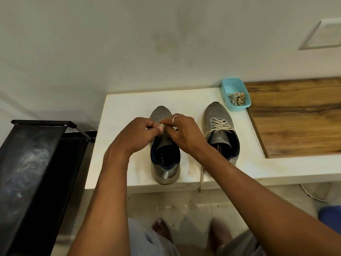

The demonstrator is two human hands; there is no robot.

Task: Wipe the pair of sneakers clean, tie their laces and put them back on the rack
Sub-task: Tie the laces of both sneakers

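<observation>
Two grey sneakers stand side by side on a white ledge (129, 108), toes toward the wall. Over the left sneaker (165, 163), my left hand (139, 133) and my right hand (184, 132) meet above its tongue, each pinching a white lace end; a loop of lace wraps one finger of my right hand. The hands hide the eyelets and any knot. The right sneaker (220, 124) has its white laces untied, and one lace (202, 174) hangs over the ledge's front edge.
A light blue tub (227, 85) holding a crumpled, dirty cloth (237, 97) sits at the ledge's back right, beside a wooden surface (295, 117). A black shoe rack (36, 154) stands at the left. My bare feet are on the tiled floor below.
</observation>
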